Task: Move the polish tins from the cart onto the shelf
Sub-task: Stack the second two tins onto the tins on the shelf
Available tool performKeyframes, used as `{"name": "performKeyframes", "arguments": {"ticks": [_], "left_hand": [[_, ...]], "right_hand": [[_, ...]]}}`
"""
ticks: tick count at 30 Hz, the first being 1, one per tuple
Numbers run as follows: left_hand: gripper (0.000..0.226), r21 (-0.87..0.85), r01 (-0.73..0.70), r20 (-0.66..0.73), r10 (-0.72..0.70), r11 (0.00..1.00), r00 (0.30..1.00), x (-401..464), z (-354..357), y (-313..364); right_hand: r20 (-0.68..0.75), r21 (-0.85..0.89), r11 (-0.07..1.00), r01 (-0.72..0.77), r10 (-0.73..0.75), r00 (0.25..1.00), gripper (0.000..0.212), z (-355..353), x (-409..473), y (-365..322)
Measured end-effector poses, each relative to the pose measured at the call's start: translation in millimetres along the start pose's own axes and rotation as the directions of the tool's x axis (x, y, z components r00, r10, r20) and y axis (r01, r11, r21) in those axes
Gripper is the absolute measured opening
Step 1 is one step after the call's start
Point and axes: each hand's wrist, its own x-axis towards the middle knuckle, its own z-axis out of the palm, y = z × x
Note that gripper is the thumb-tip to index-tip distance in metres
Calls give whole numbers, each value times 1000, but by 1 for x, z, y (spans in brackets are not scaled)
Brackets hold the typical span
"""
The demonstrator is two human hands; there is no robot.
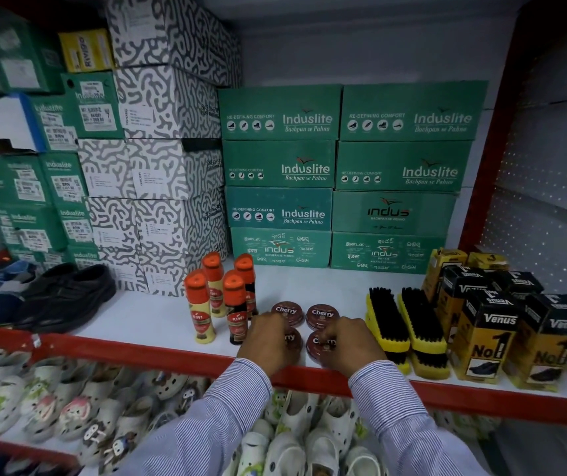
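Several round brown "Cherry" polish tins lie flat on the white shelf (144,314), in two rows near its red front edge. The back left tin (286,310) and back right tin (322,315) are uncovered. My left hand (265,341) rests over the front left tin (292,338), fingers curled on it. My right hand (347,343) grips the front right tin (320,345), which sits on the shelf. Both sleeves are striped. The cart is out of view.
Orange-capped Kiwi polish bottles (222,297) stand just left of the tins. Two yellow shoe brushes (406,324) lie to the right, then Venus boxes (512,334). Green Induslite boxes (340,176) fill the back. Black shoes (65,297) sit at the left; white clogs (69,400) fill the lower shelf.
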Motion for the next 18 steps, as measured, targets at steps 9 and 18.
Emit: {"name": "performKeyframes", "arguments": {"ticks": [9,18], "left_hand": [[19,-21,-52,-35,51,998,998,-4,-3,1],[21,-63,-60,-38,58,996,998,-5,-4,-1]], "right_hand": [[-72,72,996,-53,58,996,32,17,4,1],[-61,74,995,-72,77,995,27,16,5,-1]]}}
